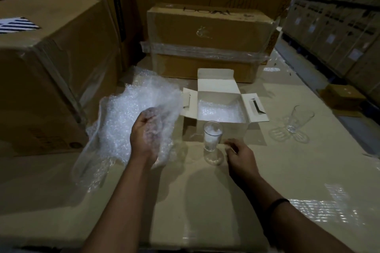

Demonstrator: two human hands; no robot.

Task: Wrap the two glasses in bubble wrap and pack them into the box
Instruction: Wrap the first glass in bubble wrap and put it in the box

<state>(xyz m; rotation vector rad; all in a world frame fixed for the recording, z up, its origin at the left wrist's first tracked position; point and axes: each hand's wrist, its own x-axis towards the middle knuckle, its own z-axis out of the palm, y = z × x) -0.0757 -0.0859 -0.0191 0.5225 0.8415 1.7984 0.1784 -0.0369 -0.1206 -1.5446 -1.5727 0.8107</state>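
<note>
a person packing glassware at a cardboard work surface [205, 201] grips a big, crumpled sheet of bubble wrap [127, 109] in the left hand [145, 137], fingers curled into the film. part of the sheet is lifted and the rest trails on the surface. the likeliest mishap starts there: dragged to the right, the loose sheet could catch the near glass [212, 141] and tip it, since it is tall, narrow-footed and upright. that glass has a white wad inside and stands just in front of the small white box [222, 123]. the box is open, with its flaps spread and wrap already lining the bottom. its front wall and side flaps stand in the way of a straight lift, and a snagged flap could jolt the glass. the far glass [298, 118] stands unwrapped and alone, well apart to the right, and clear glass in this dim light is easy for an arm to clip. the right hand [239, 150] sits just beside the near glass's foot, fingers loosely bent. whether it touches or holds anything cannot be told.

around them, a large carton [47, 63] crowds the left side and a film-wrapped carton [209, 33] closes off the back. stacked boxes [339, 16] line the right. a black wristband [277, 203] sits on the right forearm.
</note>
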